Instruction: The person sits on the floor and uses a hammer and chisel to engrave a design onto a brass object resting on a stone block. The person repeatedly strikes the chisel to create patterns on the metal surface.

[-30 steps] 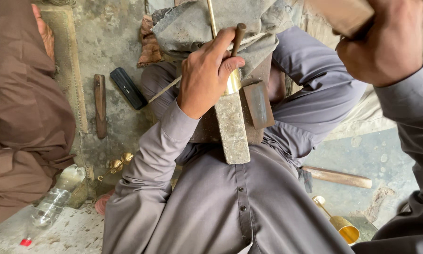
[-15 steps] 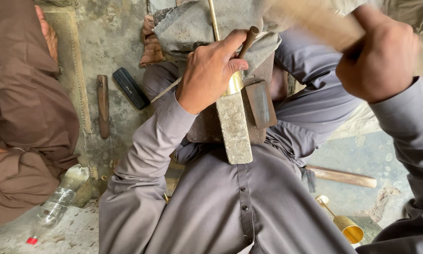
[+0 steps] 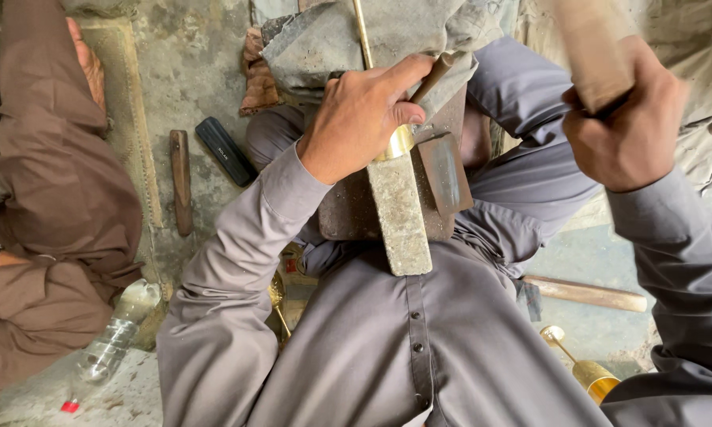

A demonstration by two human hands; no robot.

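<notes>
- Left hand (image 3: 361,119): grip closed around a slim brown punch (image 3: 432,77), fingers pressing a brass piece (image 3: 398,142) onto the grey metal bar (image 3: 399,217).
- Right hand (image 3: 626,126): fist shut on a wooden mallet handle (image 3: 589,47), raised and blurred, well apart from the bar.
- Brass piece: at the far end of the bar, just under the left fingers.
- Bar: lies across a rusty block (image 3: 443,178) on the lap.
- Floor (image 3: 202,75): black case (image 3: 225,151), wooden stick (image 3: 181,182), plastic bottle (image 3: 115,336), brass cup (image 3: 593,378).
- Another person's brown sleeve (image 3: 47,182), at left.
</notes>
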